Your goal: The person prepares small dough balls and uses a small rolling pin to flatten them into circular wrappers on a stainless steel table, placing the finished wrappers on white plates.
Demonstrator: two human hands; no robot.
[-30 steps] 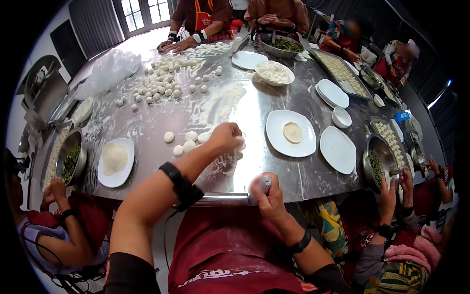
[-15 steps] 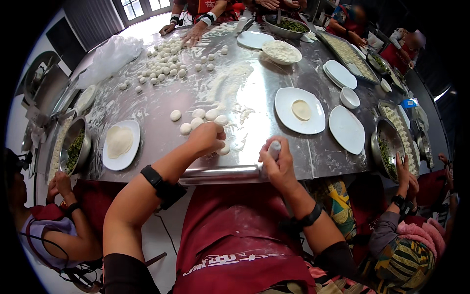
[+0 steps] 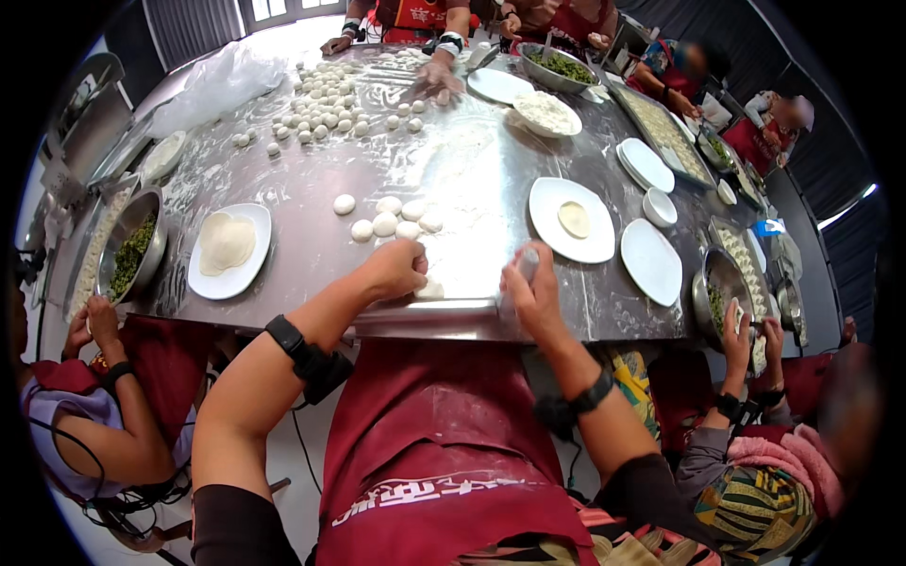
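Note:
My left hand (image 3: 401,270) is closed, its fingertips pinching the edge of a small dough round (image 3: 431,289) that lies flat near the front edge of the steel table. Wrapped in my right hand (image 3: 536,300) is a short pale rolling pin (image 3: 529,257), tilted, with one end showing above the fingers. The hand hides part of the pin. Just beyond my left hand sits a cluster of several dough balls (image 3: 385,224). A white plate (image 3: 545,241) with one rolled wrapper (image 3: 574,219) stands beyond my right hand.
At the left, a plate (image 3: 204,287) bears stacked wrappers (image 3: 226,242), next to a steel bowl (image 3: 157,247) of green filling. An empty plate (image 3: 651,264) and small bowl (image 3: 660,207) are at the right. Many dough balls (image 3: 326,108) lie farther back. Co-workers sit on both sides.
My view has shifted slightly. Both hands stay near the front edge, and the dough round at my left fingertips looks flatter. Across the table, a co-worker's hand has moved right.

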